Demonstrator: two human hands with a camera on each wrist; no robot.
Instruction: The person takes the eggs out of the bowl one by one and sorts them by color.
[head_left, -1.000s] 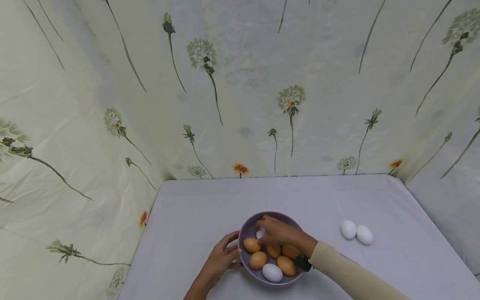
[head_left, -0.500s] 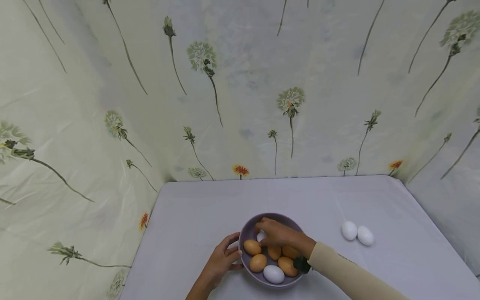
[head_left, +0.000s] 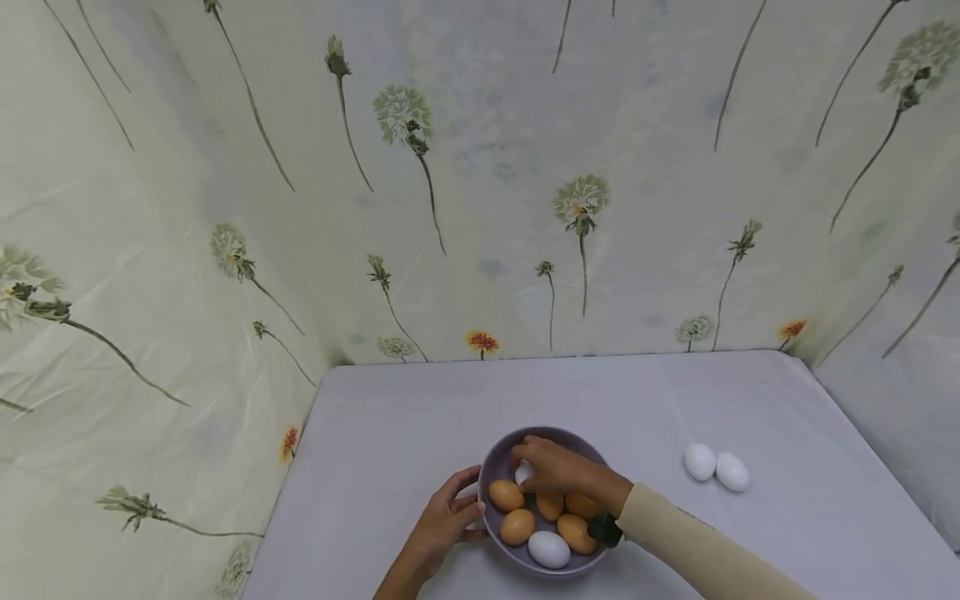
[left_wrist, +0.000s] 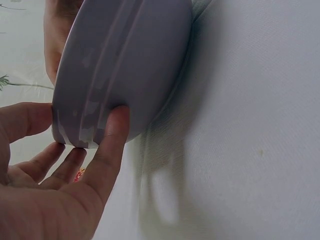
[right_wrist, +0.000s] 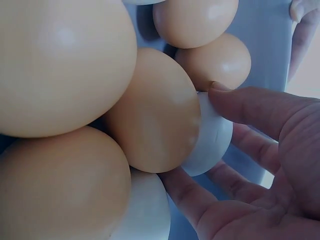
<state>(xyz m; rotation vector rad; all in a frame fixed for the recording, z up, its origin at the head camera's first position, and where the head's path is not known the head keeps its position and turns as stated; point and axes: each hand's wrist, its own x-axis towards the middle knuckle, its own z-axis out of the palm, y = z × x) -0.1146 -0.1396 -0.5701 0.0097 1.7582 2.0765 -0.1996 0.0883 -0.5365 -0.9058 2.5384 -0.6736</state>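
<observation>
A purple bowl stands on the table and holds several brown eggs and a few white ones. My left hand grips the bowl from its left side. Its fingertips press on the outer wall and rim in the left wrist view. Inside the bowl, my right hand holds a white egg between thumb and fingers, among the brown eggs. Another white egg lies at the bowl's near side. The right hand and wrist hide part of the bowl's contents in the head view.
Two white eggs lie side by side on the pale tablecloth, to the right of the bowl. Behind and at both sides hangs a flower-patterned sheet. A dark band sits at my right wrist, over the bowl's rim.
</observation>
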